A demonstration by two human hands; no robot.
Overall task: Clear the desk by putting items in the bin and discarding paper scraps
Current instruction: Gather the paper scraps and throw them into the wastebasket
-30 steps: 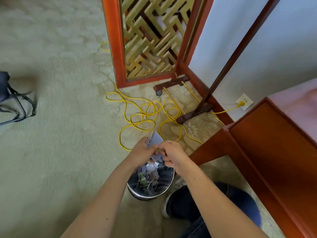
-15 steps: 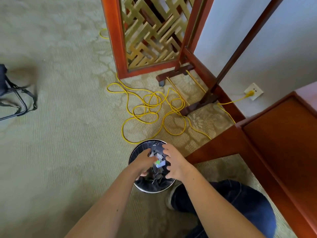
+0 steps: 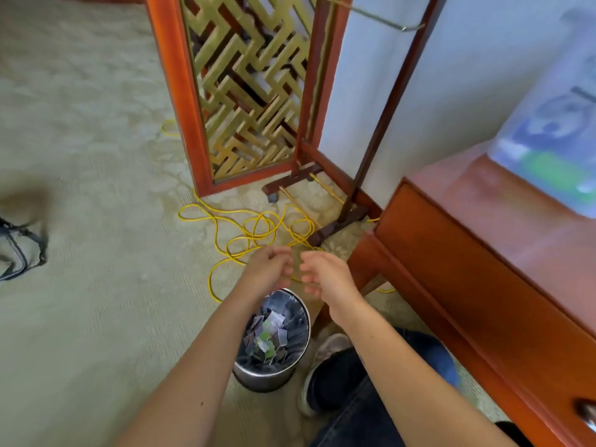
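Both hands hover above the far rim of the bin, which stands on the carpet just left of the person's shoe. The left hand is loosely curled with nothing visible in it; the right hand, just beside it at its 3 o'clock, is spread loose and empty, though both are motion-blurred. Their place over the bin's mouth suits letting go of scraps so they fall straight in. The paper scraps lie heaped inside, grey, white and green pieces against the dark liner. The worktop sits at 3 o'clock of the hands, well apart from the bin; a blurred pale sheet or bag rests on its far end, so clearing likely remains. A yellow cable loops on the floor at 12 o'clock, beyond the hands.
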